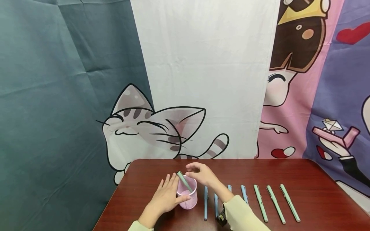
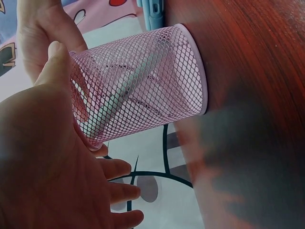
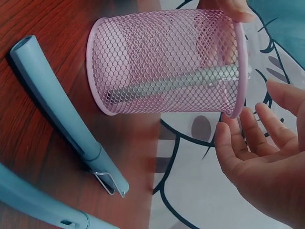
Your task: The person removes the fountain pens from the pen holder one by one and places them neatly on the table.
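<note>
A pink mesh pen cup (image 1: 192, 202) stands upright on the table, with a light green pen (image 1: 185, 182) leaning inside it and its clip end above the rim. My left hand (image 1: 165, 198) is at the cup's left side, fingers spread and nearly straight, thumb across the front by the rim. In the left wrist view that thumb (image 2: 55, 62) lies along the cup's mouth. Just right of the pen's upper end is my right hand (image 1: 202, 175), its fingers loosely bent. The right wrist view shows this hand (image 3: 267, 157) holding nothing, fingertips close to the rim.
Right of the cup, several blue pens (image 1: 206, 203) lie in a row, partly covered by my right forearm. Three green pens (image 1: 276, 204) lie farther right on the dark red table (image 1: 315, 192). A cartoon-printed curtain (image 1: 208, 64) hangs behind the table's far edge.
</note>
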`<state>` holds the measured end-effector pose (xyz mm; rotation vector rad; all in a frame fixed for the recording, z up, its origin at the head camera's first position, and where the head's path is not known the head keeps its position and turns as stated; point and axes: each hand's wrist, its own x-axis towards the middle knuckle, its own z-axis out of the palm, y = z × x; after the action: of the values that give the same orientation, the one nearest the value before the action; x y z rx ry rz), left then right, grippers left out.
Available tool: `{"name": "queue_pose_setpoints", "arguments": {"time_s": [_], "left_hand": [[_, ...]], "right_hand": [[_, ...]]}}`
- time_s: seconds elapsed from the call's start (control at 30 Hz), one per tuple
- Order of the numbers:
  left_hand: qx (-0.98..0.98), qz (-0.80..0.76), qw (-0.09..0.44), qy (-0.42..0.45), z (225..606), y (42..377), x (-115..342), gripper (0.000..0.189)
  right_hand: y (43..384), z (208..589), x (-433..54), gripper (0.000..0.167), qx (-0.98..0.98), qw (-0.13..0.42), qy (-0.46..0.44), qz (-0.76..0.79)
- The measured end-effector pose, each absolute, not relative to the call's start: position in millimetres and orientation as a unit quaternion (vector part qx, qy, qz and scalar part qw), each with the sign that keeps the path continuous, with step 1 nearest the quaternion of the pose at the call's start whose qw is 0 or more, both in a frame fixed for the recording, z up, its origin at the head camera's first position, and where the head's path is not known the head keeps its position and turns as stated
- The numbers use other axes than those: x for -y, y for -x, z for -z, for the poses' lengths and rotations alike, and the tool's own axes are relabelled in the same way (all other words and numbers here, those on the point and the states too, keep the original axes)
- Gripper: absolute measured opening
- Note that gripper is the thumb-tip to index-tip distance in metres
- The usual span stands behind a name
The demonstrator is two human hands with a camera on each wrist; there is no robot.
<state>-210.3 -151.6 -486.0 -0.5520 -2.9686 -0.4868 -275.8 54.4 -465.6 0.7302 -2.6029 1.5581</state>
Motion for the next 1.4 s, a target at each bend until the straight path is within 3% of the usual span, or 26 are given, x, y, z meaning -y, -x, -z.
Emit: {"name": "queue_pose_setpoints", "arguments": {"time_s": [0.8, 1.4], "left_hand": [[0.971, 0.16, 0.032, 0.173, 486, 210, 152, 0.106], [0.972, 0.154, 0.036, 0.175, 487, 211, 152, 0.108]], "right_hand": [[283, 472, -29, 0.031, 0.819, -0.028, -0.231, -0.525], [286, 476, -23, 0.023, 0.83, -0.013, -0.233, -0.507]]}}
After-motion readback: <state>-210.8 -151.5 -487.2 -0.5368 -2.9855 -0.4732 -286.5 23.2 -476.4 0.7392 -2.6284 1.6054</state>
